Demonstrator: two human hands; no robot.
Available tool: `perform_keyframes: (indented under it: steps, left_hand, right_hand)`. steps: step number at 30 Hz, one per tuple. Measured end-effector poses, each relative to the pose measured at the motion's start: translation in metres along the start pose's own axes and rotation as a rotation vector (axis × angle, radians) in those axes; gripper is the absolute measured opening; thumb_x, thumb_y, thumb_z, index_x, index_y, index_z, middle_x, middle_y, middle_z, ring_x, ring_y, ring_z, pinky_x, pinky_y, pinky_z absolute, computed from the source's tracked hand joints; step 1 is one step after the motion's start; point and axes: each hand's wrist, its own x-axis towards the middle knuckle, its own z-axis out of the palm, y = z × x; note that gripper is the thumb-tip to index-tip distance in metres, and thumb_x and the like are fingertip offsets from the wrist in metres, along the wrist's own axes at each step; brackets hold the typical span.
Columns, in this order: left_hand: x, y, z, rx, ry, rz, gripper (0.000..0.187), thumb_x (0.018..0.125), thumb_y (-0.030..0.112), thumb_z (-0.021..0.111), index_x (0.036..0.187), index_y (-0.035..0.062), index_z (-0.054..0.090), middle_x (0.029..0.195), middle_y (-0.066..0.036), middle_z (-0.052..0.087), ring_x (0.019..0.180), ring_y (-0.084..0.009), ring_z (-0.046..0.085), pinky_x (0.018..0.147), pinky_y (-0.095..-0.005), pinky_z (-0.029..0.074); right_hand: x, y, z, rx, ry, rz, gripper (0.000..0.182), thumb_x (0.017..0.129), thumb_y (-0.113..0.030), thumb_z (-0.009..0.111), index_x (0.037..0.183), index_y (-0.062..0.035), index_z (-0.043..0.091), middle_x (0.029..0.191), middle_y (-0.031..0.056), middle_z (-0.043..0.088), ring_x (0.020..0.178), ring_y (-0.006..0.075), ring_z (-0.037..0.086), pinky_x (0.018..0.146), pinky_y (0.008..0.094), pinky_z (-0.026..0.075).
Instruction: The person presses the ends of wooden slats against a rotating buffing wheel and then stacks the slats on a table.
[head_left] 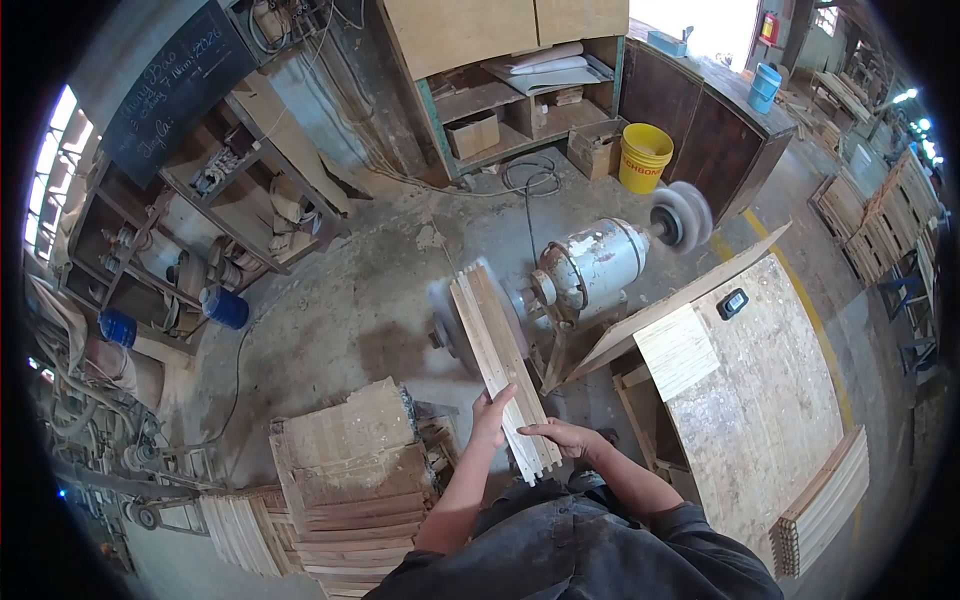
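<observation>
A bundle of long, pale wooden slats (pixel 500 350) slopes away from my body, its notched near end close to my waist. My left hand (pixel 489 416) is closed on the left edge of the bundle, thumb on top. On the opposite edge, my right hand (pixel 568 438) grips the slats with its thumb laid across them. The far end of the bundle overlaps a blurred buffing wheel (pixel 447 322) in this view. That wheel sits on the left of a worn, pale motor (pixel 600 262), and a second blurred buffing wheel (pixel 684 216) is at its right end.
To my left stands a stack of wooden slats (pixel 350 535) beside a worn board (pixel 345 440). On the right, a plywood-topped table (pixel 765 390) carries a small dark device (pixel 733 304) and another slat bundle (pixel 822 505). A yellow bucket (pixel 645 160) and a cable (pixel 530 180) lie beyond the motor.
</observation>
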Motion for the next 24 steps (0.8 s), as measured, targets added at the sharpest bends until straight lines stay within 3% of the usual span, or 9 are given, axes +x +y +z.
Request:
perform_keyframes:
  steps: [6,8,9,10,12,13,16,19,24]
  left_hand:
    - [-0.019,0.015,0.02,0.325,0.04,0.253,0.061,0.089,0.014,0.076,0.14,-0.0018,0.047,0.128,-0.016,0.062,0.113,-0.0231,0.063,0.098,-0.0364,0.05]
    - [-0.029,0.023,0.042,0.548,0.213,0.625,0.08,0.088,0.012,0.075,0.155,0.0019,0.032,0.14,-0.02,0.054,0.12,-0.0244,0.06,0.1,-0.0354,0.049]
    - [-0.038,0.034,0.047,0.554,0.122,0.525,0.094,0.087,0.013,0.074,0.161,0.0055,0.017,0.156,-0.026,0.034,0.142,-0.0327,0.041,0.115,-0.0434,0.035]
    - [-0.034,0.035,0.048,0.551,0.117,0.533,0.094,0.087,0.013,0.074,0.161,0.0055,0.017,0.156,-0.026,0.034,0.142,-0.0327,0.041,0.115,-0.0434,0.035]
    - [-0.025,0.032,0.046,1.294,0.237,0.863,0.089,0.087,0.019,0.072,0.16,0.0068,0.022,0.161,-0.03,0.021,0.151,-0.0425,0.019,0.121,-0.0547,0.019]
    - [-0.021,0.033,0.048,1.441,0.203,0.868,0.085,0.09,0.029,0.068,0.159,0.0062,0.025,0.164,-0.03,0.011,0.152,-0.0486,0.003,0.12,-0.0635,0.005]
    - [0.0,0.046,0.052,1.725,0.203,0.883,0.08,0.093,0.038,0.064,0.158,0.005,0.029,0.164,-0.028,0.013,0.153,-0.0468,0.005,0.12,-0.0646,0.005]
    - [0.031,0.061,0.055,1.856,0.227,0.973,0.079,0.096,0.05,0.057,0.155,0.003,0.034,0.163,-0.027,0.019,0.153,-0.0454,0.009,0.122,-0.0614,0.005]
    - [0.07,0.086,0.063,1.863,0.26,1.035,0.087,0.094,0.057,0.055,0.154,-0.0011,0.031,0.162,-0.026,0.023,0.153,-0.0427,0.011,0.122,-0.0612,0.005]
  right_hand:
    - [0.012,0.012,-0.011,0.142,-0.165,0.035,0.05,0.097,-0.033,0.067,0.128,0.0049,0.059,0.112,0.0195,0.071,0.1,0.0302,0.072,0.092,0.041,0.058]
    - [0.019,0.011,-0.019,0.158,-0.195,0.035,0.05,0.098,-0.035,0.064,0.127,0.0052,0.06,0.113,0.0195,0.072,0.1,0.0299,0.073,0.091,0.0406,0.058]
    - [0.029,0.014,-0.026,0.215,-0.216,0.071,0.051,0.099,-0.037,0.062,0.128,0.0048,0.059,0.114,0.0189,0.072,0.1,0.0294,0.073,0.092,0.0408,0.058]
    - [0.033,0.013,-0.028,0.273,-0.237,0.107,0.053,0.099,-0.039,0.06,0.129,0.0043,0.059,0.116,0.0184,0.071,0.101,0.0289,0.073,0.092,0.041,0.058]
    - [0.04,0.01,-0.035,0.213,-0.223,0.068,0.055,0.1,-0.042,0.057,0.13,0.0041,0.059,0.118,0.0176,0.071,0.101,0.0272,0.073,0.092,0.0403,0.058]
    - [0.043,0.007,-0.038,0.191,-0.216,0.066,0.056,0.1,-0.042,0.057,0.13,0.0041,0.059,0.118,0.0178,0.071,0.101,0.0276,0.073,0.093,0.0408,0.058]
    - [0.054,-0.004,-0.044,0.124,-0.167,0.069,0.057,0.101,-0.044,0.054,0.13,0.0047,0.059,0.119,0.0188,0.071,0.103,0.0292,0.072,0.093,0.0417,0.057]
    - [0.057,-0.021,-0.045,0.134,-0.353,0.125,0.057,0.101,-0.044,0.055,0.128,0.0052,0.061,0.117,0.0203,0.071,0.102,0.0295,0.072,0.093,0.0407,0.057]
    - [0.064,-0.017,-0.055,0.088,-0.255,0.095,0.054,0.101,-0.043,0.057,0.126,0.0037,0.06,0.115,0.0192,0.071,0.104,0.0299,0.071,0.093,0.042,0.057]
